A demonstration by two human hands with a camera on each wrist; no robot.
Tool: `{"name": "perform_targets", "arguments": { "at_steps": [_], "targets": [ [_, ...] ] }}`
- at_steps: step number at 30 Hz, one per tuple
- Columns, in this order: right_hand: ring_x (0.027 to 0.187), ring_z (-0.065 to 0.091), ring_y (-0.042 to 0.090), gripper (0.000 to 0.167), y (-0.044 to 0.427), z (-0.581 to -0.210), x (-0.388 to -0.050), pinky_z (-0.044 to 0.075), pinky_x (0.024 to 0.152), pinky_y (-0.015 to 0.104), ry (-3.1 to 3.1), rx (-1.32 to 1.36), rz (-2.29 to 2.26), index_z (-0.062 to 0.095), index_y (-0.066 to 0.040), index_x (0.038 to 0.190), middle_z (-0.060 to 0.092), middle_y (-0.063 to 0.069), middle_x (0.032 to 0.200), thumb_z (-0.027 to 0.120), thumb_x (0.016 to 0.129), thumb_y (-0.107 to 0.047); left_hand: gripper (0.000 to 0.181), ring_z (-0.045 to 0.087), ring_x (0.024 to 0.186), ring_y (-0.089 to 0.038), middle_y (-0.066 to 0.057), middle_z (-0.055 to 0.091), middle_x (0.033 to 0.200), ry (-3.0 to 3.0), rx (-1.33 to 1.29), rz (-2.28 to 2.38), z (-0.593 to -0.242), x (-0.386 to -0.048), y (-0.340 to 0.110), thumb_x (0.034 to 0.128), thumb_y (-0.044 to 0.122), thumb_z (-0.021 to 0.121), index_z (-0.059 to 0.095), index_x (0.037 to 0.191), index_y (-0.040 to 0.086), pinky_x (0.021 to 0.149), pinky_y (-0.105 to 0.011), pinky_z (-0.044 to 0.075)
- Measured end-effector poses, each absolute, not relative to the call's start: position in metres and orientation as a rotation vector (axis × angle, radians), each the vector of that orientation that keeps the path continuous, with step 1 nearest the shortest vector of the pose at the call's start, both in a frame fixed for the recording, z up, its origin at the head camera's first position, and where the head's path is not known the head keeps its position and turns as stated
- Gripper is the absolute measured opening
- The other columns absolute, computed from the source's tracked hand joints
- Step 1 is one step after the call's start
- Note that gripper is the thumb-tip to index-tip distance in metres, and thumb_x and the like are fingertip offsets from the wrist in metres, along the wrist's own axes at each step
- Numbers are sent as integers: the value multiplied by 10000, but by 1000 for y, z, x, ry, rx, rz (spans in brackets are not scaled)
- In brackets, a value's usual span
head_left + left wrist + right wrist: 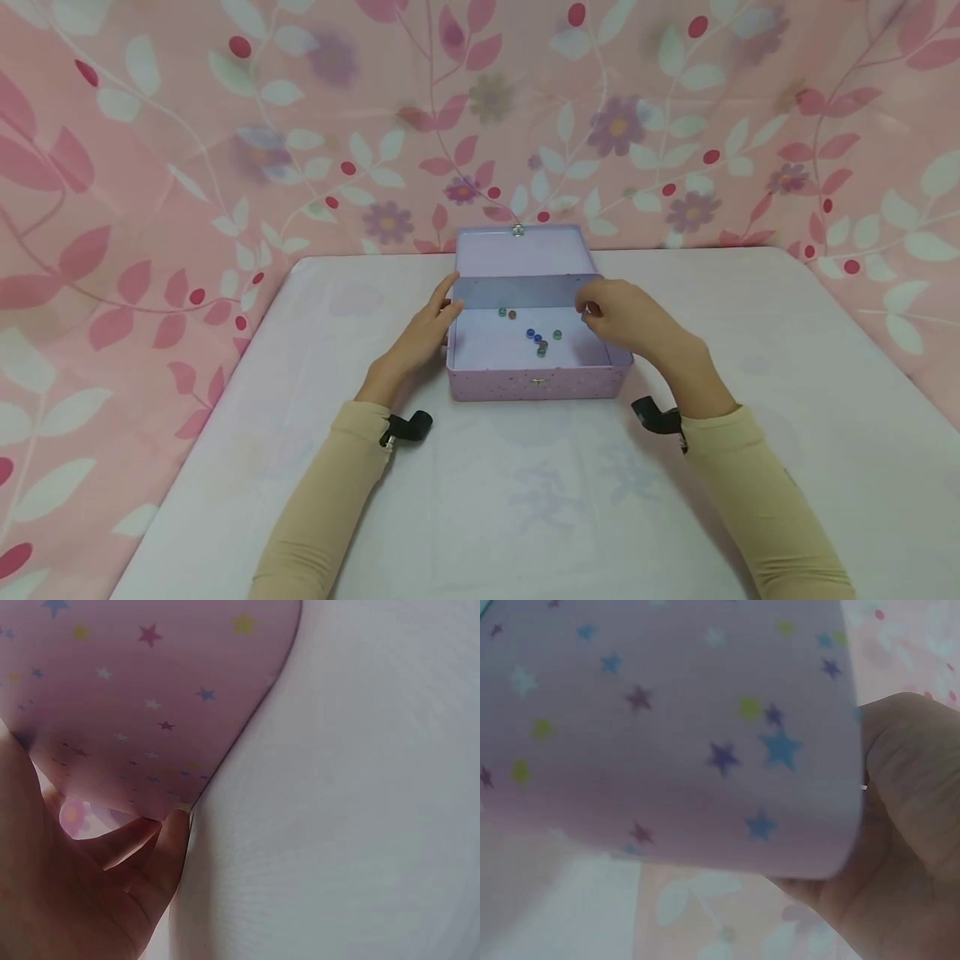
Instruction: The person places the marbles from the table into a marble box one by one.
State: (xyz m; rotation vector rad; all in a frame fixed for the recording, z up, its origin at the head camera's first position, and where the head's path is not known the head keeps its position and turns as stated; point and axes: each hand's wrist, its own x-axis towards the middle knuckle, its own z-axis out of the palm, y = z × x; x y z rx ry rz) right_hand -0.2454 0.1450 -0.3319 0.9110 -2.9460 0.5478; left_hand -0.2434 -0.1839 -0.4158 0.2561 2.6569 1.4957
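Observation:
A pink-lilac tin box [536,385] with a star print stands on the table, its hinged lid [525,252] raised at the back. Several small marbles lie on its pale floor, among them blue [530,333], green [557,335] and brown [512,315] ones. My left hand [416,337] holds the box's left side, thumb near the rim; in the left wrist view its fingertips [176,825] touch the wall by the bottom edge. My right hand [633,321] is over the right wall, fingers curled and thumb close to them. Whether something small sits between these fingertips is hidden.
A white cloth covers the table [525,500]. Behind and beside it hangs a pink floral curtain [525,108]. Beige sleeves [322,500] cover both forearms, and each wrist carries a black camera [411,426]. A small clasp [538,382] sits on the box front.

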Motion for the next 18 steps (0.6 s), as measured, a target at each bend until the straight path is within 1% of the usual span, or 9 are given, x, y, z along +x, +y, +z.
{"name": "perform_targets", "arguments": {
  "at_steps": [4, 10, 14, 18],
  "targets": [
    [786, 550, 222, 140, 139, -340, -247, 491, 737, 383, -2982, 934, 513, 709, -33, 1016, 661, 69, 858, 620, 911, -59, 577, 433, 1398, -340, -155, 318, 1598, 2657, 244, 1500, -415, -243, -183, 1031, 565, 341, 97, 1552, 513, 992, -535, 496],
    [812, 569, 217, 137, 133, -353, -248, 506, 776, 394, -3017, 958, 477, 715, -36, 1013, 674, 52, 886, 642, 899, -57, 573, 462, 1369, -346, -161, 337, 1585, 2657, 238, 1504, -414, -243, -182, 1038, 541, 349, 105, 1555, 503, 977, -529, 503],
    [817, 580, 208, 137, 130, -360, -248, 512, 784, 396, -3018, 987, 432, 725, -42, 986, 690, 45, 883, 631, 887, -39, 577, 463, 1368, -348, -161, 342, 1583, 2652, 237, 1505, -414, -242, -182, 1033, 556, 347, 106, 1554, 505, 981, -527, 501],
    [805, 584, 200, 139, 127, -360, -246, 511, 764, 399, -3034, 1008, 370, 726, -50, 968, 689, 43, 864, 624, 877, -26, 589, 454, 1377, -343, -157, 339, 1585, 2654, 235, 1502, -414, -242, -182, 1022, 587, 348, 105, 1553, 507, 988, -529, 499]
  ]
}}
